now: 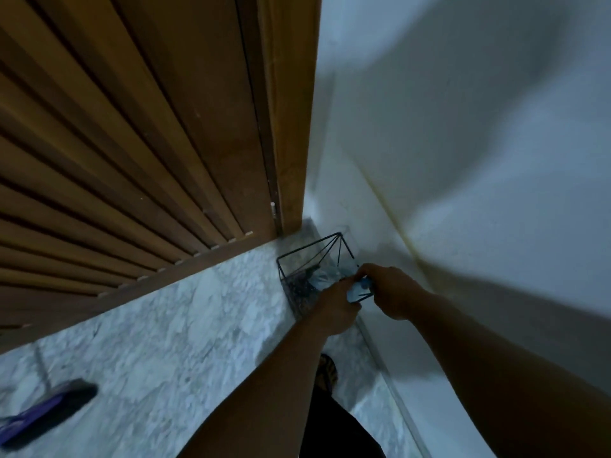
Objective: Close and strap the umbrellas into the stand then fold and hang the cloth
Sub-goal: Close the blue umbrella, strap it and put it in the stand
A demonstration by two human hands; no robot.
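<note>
Stand (314, 259), a black wire frame, is sitting on the marble floor (185, 325) in the corner, between the wooden door (132, 127) and the white wall (463, 127). Something pale blue (358, 290) is resting at its near rim; it is too blurred to name. Both hands are meeting there: the left hand (337, 309) and the right hand (390, 289) are closing their fingers on this blue thing. A purple slipper (46, 411) is lying well apart on the floor, at the lower left.
</note>
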